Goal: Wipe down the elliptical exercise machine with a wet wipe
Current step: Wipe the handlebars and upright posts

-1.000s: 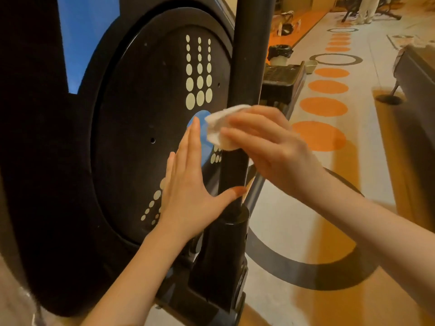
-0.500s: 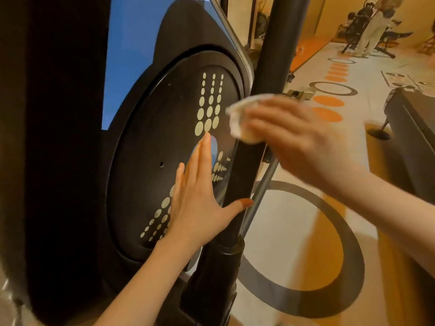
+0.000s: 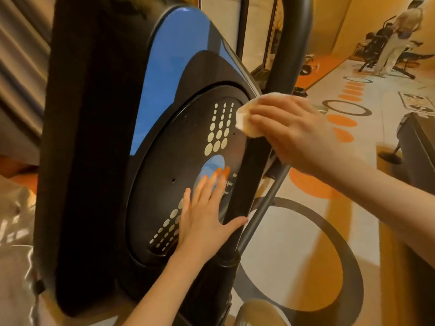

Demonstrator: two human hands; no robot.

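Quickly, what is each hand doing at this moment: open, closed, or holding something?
Left hand: open, fingers straight, pressed flat on the black disc.
Right hand: closed, fingers curled round the wet wipe, against the upright bar.

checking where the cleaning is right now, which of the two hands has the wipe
The right hand, up at the black upright pole, grips the white wipe. The left hand holds nothing; it lies flat on the round black disc.
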